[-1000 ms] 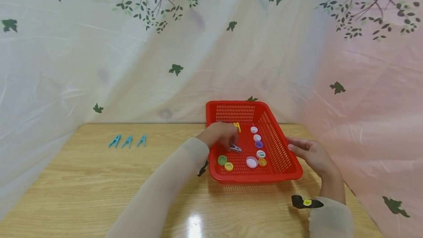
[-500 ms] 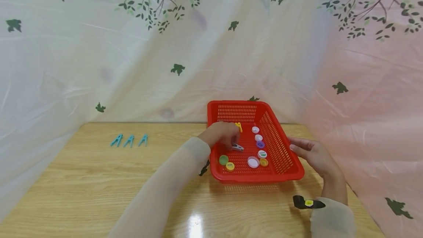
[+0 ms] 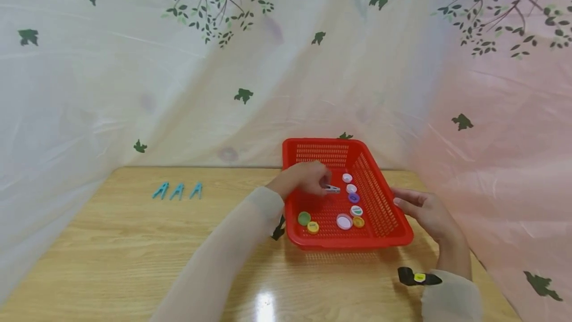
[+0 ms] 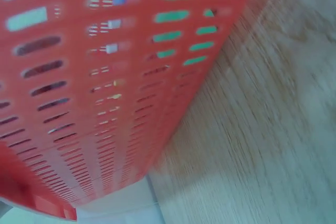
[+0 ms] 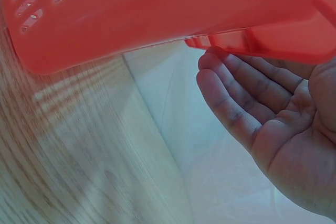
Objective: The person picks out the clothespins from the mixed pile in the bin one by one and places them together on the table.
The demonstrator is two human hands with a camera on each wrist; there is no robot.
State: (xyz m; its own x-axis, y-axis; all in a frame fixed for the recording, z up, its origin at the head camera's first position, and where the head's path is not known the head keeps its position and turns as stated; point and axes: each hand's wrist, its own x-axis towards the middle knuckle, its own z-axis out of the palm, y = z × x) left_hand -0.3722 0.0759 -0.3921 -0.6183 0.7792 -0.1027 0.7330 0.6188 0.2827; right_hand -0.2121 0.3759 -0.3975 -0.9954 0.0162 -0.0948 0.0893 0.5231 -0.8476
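My left hand (image 3: 313, 178) reaches into the red plastic basket (image 3: 348, 244) and pinches a pale grey clothespin (image 3: 332, 189) above its floor. Several bottle caps lie in there: a green cap (image 3: 304, 218) and a yellow cap (image 3: 313, 227) at the near left, white caps (image 3: 347, 178) and a purple cap (image 3: 353, 198) along the right. My right hand (image 3: 422, 210) holds the basket's right rim, thumb and fingers at the edge. From the right wrist, the fingers (image 5: 228, 98) show beneath the rim. The left wrist view has only the basket's slotted wall (image 4: 105, 103), not the hand.
Three blue clothespins (image 3: 177, 191) lie in a row at the back left of the wooden table (image 3: 134, 252). A pale curtain (image 3: 201, 88) with leaf prints hangs behind the table and along its right side.
My left hand has moved the grey clothespin toward the back right inside the basket. The yellow clothespin seen earlier is now hidden behind that hand. My right hand stays at the rim.
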